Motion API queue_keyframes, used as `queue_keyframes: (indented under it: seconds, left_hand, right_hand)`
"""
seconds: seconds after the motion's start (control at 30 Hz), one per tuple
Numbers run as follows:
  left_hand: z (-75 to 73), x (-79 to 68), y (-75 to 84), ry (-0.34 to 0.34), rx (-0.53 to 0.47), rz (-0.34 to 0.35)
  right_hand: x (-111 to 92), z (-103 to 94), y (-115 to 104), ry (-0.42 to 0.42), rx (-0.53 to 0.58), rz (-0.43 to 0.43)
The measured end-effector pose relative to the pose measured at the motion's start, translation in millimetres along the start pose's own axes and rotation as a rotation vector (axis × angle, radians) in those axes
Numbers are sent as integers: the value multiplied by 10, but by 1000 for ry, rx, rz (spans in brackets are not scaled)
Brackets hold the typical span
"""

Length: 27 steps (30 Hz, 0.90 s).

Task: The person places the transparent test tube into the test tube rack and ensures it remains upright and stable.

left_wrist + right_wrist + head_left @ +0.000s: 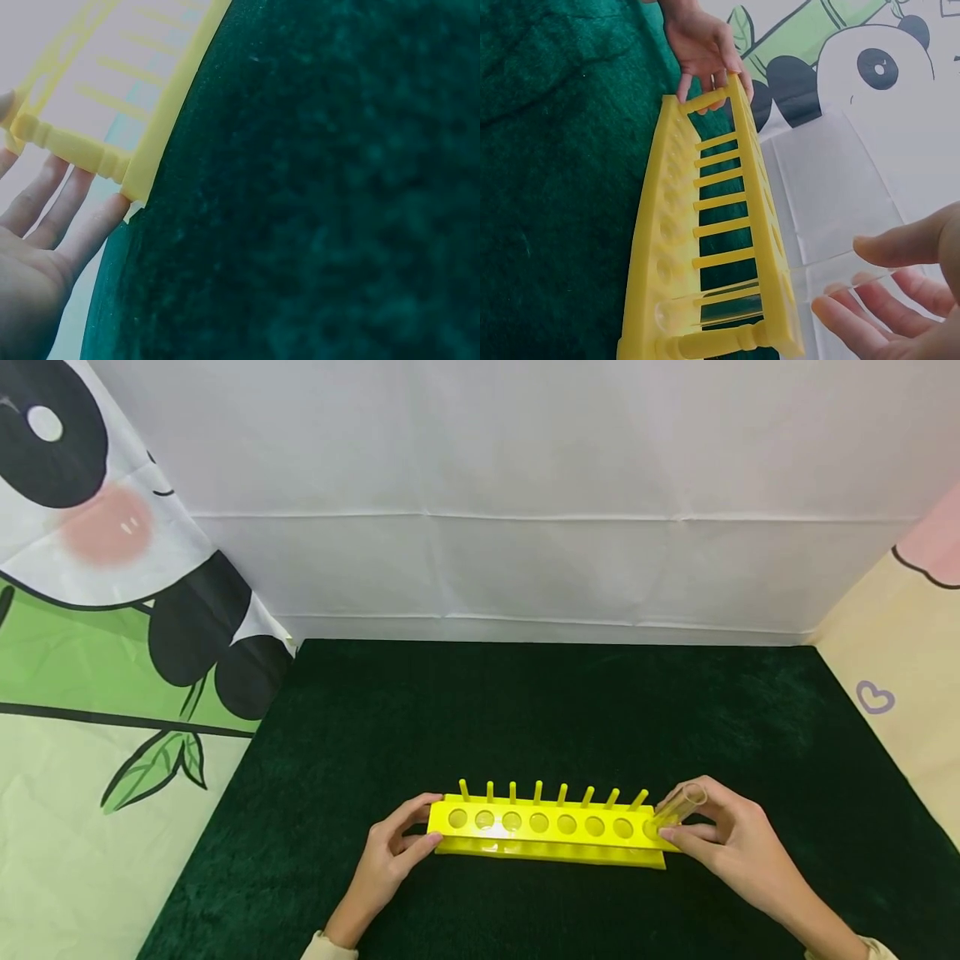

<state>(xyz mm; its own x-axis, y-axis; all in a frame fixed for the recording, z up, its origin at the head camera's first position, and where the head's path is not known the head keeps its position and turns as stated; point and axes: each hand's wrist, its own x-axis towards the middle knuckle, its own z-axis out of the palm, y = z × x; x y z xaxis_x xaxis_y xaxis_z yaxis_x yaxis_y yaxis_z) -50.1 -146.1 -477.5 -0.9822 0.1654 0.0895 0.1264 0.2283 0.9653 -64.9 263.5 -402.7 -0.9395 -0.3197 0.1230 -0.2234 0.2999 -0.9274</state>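
Observation:
A yellow test tube rack (pixel 551 827) stands on the dark green cloth, with a row of round holes on top and several pegs along its far side. At its left end my left hand (pixel 386 856) holds the top board, thumb in front and fingers behind; the left wrist view shows fingertips along the end post (pixel 71 150). A clear test tube (pixel 681 804) passes through the rightmost hole. Its lower part reaches down to the bottom board (pixel 649 232) in the right wrist view. My right hand (pixel 731 835) pinches the tube's upper part between thumb and fingers.
Dark green cloth (pixel 525 718) covers the table. Behind it hangs a white sheet (pixel 525 568). A panda-printed sheet (pixel 90 643) borders the left side, and a cream sheet with a heart (pixel 892 743) borders the right.

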Motion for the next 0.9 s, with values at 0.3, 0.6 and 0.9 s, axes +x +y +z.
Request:
queue_keyframes:
  seconds: [0.3, 0.6, 0.9]
  left_hand:
    - [30, 60, 42, -8, 17, -45]
    - [-26, 82, 46, -23, 87, -53]
    - [-80, 95, 167, 52, 152, -23]
  right_hand:
    - [46, -98, 40, -25, -1, 13]
    - [68, -179, 45, -33, -12, 48]
    - [101, -212, 71, 49, -106, 19]
